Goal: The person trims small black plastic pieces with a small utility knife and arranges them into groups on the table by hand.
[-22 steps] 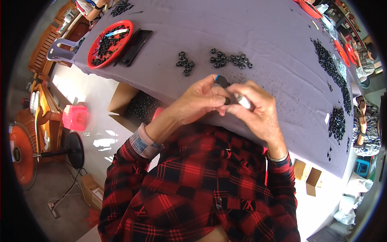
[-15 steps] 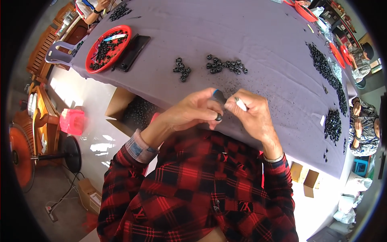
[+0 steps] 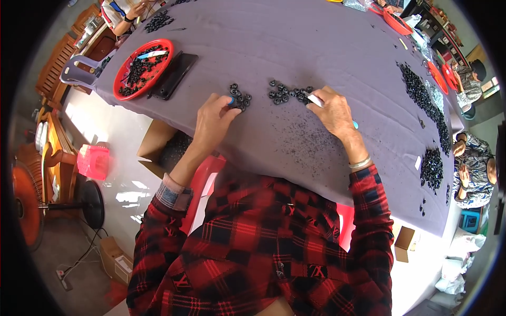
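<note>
My left hand (image 3: 213, 122) reaches to the left cluster of black round pieces (image 3: 247, 97), thumb and forefinger closed on a piece at its near edge. A blue-edged dark cover sits on one fingertip of that hand. My right hand (image 3: 333, 111) grips a slim white-and-blue tool (image 3: 315, 100); its light-blue end shows past the heel of the hand. The right fingertips rest beside the second cluster of black round pieces (image 3: 284, 92), hiding its right end. Whether they touch a piece cannot be told.
Dark crumbs (image 3: 308, 142) lie scattered on the purple-grey cloth (image 3: 242, 47). A red tray (image 3: 117, 84) of black pieces and a black phone (image 3: 176, 73) are at left. Black heaps (image 3: 432, 168) lie at right. An open carton (image 3: 150, 147) stands below the table edge. Other people sit around.
My hands have parted from in front of my chest. The left moved up to the left cluster, the right up to the other cluster, still with the white-and-blue tool.
</note>
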The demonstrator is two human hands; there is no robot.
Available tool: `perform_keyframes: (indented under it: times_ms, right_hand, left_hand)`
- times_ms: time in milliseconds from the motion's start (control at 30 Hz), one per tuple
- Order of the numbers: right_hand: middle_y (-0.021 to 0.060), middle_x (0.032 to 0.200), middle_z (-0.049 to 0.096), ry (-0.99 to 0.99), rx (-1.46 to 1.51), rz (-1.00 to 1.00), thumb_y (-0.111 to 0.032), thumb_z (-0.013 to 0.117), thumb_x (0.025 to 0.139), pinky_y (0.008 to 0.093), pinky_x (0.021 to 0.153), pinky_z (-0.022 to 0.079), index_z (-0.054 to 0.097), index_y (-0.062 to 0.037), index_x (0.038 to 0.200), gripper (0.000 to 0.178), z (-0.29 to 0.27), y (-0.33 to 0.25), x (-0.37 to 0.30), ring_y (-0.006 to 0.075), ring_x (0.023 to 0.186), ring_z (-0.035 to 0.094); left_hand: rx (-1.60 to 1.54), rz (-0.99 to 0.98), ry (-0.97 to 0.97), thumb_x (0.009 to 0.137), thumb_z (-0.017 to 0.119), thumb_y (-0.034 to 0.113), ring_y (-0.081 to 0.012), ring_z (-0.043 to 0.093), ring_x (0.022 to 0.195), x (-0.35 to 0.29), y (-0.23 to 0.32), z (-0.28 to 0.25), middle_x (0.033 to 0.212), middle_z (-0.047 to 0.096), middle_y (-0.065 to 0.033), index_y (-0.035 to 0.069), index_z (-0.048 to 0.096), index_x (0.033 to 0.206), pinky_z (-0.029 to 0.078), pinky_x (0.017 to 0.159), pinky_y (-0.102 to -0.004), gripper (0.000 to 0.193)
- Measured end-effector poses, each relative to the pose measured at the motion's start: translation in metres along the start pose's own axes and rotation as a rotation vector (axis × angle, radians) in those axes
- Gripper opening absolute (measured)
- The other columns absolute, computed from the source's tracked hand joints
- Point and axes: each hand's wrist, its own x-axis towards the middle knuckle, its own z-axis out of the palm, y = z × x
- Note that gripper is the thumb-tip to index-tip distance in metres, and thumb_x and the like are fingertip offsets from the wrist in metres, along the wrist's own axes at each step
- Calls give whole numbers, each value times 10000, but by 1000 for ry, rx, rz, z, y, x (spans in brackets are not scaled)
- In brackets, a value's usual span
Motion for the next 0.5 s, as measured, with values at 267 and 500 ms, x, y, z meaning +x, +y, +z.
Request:
perform_keyframes:
  times_ms: [267, 500]
  right_hand:
    - [85, 786, 602, 73, 145, -84, -80, 745, 733, 322, 614, 472, 652, -9, 910, 212, -14, -44, -20, 211, 675, 596]
    - [55, 752, 584, 114, 245, -226, -7, 740, 665, 294, 590, 466, 626, -38, 834, 206, -25, -93, -51, 191, 648, 578]
  left_hand:
    - [-36, -68, 23, 818, 701, 70, -110, 572, 733, -6, 30, -1, 842, 579, -50, -10, 593, 1022, 464, 636, -252, 244]
    - [-1092, -396, -498, 900, 642, 114, -115, 567, 770, -11, 89, 19, 943, 627, -48, 65, 509, 1136, 465, 687, -255, 275]
